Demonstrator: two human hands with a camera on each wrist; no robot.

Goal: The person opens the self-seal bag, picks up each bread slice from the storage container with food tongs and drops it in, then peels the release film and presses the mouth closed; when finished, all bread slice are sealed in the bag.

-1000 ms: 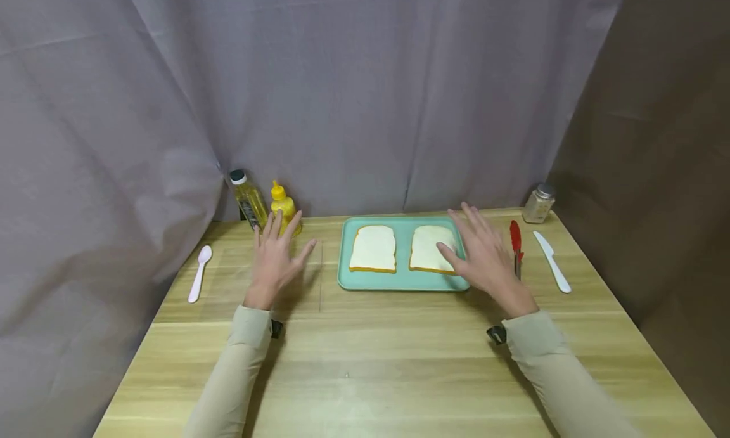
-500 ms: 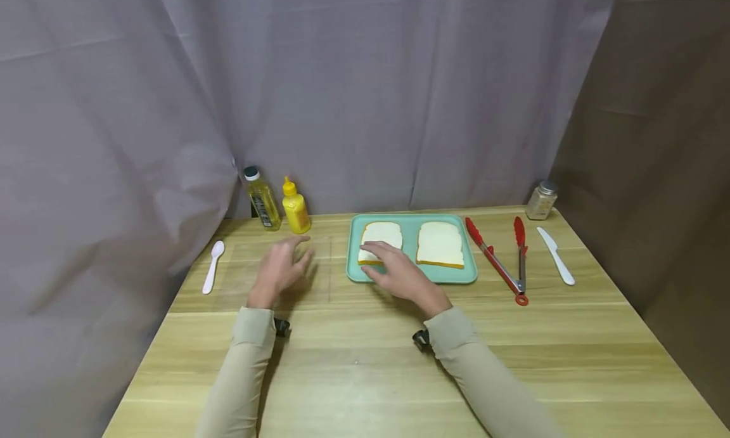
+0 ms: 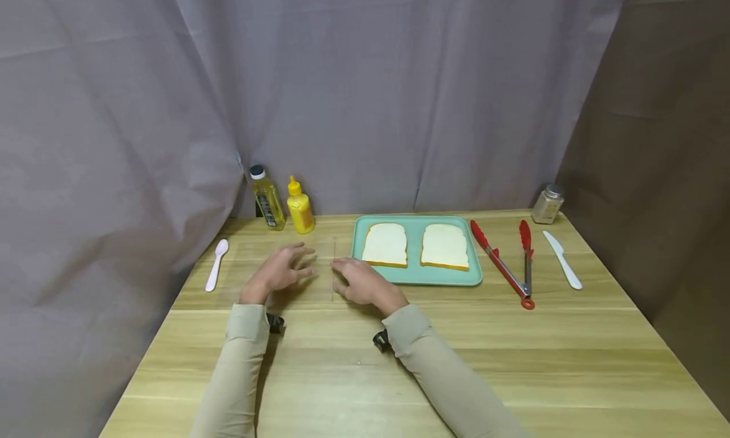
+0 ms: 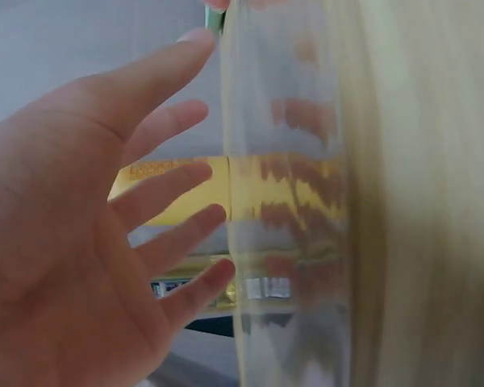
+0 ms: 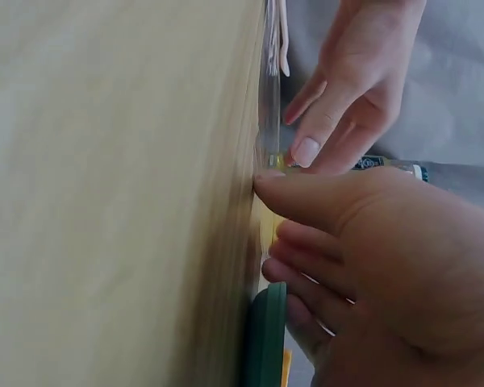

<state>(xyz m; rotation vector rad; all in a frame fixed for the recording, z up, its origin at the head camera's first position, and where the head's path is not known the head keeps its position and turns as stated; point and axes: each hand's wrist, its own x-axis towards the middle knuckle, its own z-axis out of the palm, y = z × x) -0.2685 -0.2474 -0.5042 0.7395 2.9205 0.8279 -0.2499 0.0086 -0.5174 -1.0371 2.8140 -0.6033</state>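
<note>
A clear, flat sheet (image 3: 322,286) lies on the wood-grained table (image 3: 445,374), in front of the two bottles and just left of the tray. The left hand (image 3: 279,271) is over the sheet, fingers spread and grasping nothing; the left-wrist view shows the fingertips near its edge. The right hand (image 3: 360,281) is at the sheet's right-hand edge, thumb and fingers parted and clenched on nothing; whether the fingertips touch the sheet cannot be told. Just beyond the right hand, the shallow green tray (image 3: 414,251) holds two bread slices (image 3: 386,244) (image 3: 445,246), white with brown crusts, lying flat side by side with a gap between them. Behind the sheet stand a clear bottle (image 3: 268,203) with a dark cap and yellow contents and, beside it, a yellow squeeze bottle (image 3: 300,210) with a nozzle top. Left of the sheet lies a white spoon (image 3: 217,264). Right of the tray lie red-tipped tongs (image 3: 507,275), spread apart, then a white knife (image 3: 563,260). At the back right stands a clear jar (image 3: 548,207) with a grey lid and pale contents. A grey curtain (image 3: 365,96) hangs behind.
</note>
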